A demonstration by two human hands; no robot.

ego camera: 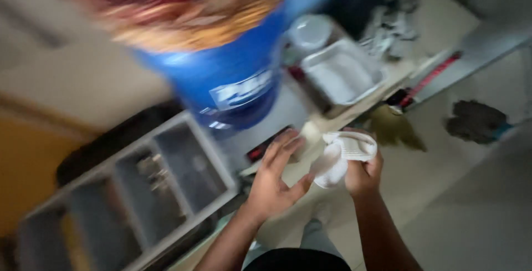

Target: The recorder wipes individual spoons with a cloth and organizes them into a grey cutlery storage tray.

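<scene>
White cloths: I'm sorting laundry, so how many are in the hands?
1. A white cloth is bunched in the right hand, beside the open left hand. Blur may hide others.

My two forearms bare to the elbow, no sleeves in sight, left hand [274,185] and right hand [363,177] without gloves, rings or watch, dark garment at six o'clock.
</scene>
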